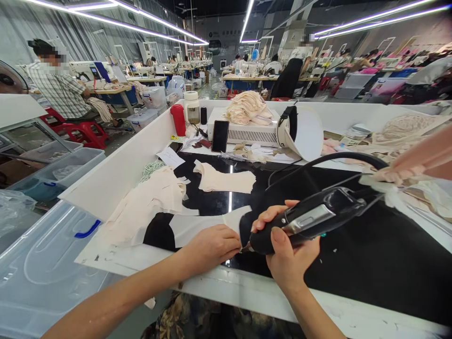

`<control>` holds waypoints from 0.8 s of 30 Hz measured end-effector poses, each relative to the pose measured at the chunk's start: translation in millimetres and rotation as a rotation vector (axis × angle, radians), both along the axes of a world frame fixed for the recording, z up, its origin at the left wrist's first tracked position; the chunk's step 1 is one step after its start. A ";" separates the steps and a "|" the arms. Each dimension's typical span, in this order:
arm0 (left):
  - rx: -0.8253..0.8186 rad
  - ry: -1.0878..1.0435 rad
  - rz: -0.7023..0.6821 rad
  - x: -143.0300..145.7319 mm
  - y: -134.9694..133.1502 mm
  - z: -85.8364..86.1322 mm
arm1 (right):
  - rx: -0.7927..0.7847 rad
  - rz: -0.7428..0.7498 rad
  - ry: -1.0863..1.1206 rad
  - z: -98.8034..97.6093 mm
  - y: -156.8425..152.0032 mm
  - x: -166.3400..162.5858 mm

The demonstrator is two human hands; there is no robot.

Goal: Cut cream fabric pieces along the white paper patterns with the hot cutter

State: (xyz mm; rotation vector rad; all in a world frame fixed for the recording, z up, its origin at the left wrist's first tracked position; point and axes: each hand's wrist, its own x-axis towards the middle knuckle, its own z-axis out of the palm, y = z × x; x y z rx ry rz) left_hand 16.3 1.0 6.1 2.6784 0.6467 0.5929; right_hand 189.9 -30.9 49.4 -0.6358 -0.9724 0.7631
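Observation:
My right hand (293, 256) is wrapped round a black handheld electric tool (314, 216) with a silver lever and a thick cable. The tool's tip points left and down, close to my left fingertips. My left hand (213, 245) has its fingers curled together, pinching the right edge of a pale fabric piece (203, 226) with a black rounded part at its left end. The exact pinch point is partly hidden by the fingers. Beyond it lies a small stack of cream fabric pieces (226, 179). A larger pile of cream pieces (141, 202) spreads to the left.
The black work surface (370, 254) has a white raised border (116, 165). At the back stand a phone (220, 136), a red cup (178, 120), a white box (247, 134) topped with cloth and a white lamp-like cone (307, 134). Pinkish cloth (416, 160) wraps the cable. Several people work behind.

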 end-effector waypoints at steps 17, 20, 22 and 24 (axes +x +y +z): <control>0.044 0.003 0.070 3.4 4.1 2.7 | 0.024 -0.016 -0.025 -2.8 -0.5 1.2; 0.025 0.023 0.098 6.8 3.6 3.0 | 0.013 -0.024 -0.031 -3.4 -0.8 1.5; 0.016 0.002 0.111 7.2 2.8 3.6 | 0.000 -0.029 -0.034 -3.1 -1.0 1.3; 0.028 -0.037 0.104 6.6 1.9 4.3 | -0.008 -0.031 -0.036 -2.3 -0.9 0.7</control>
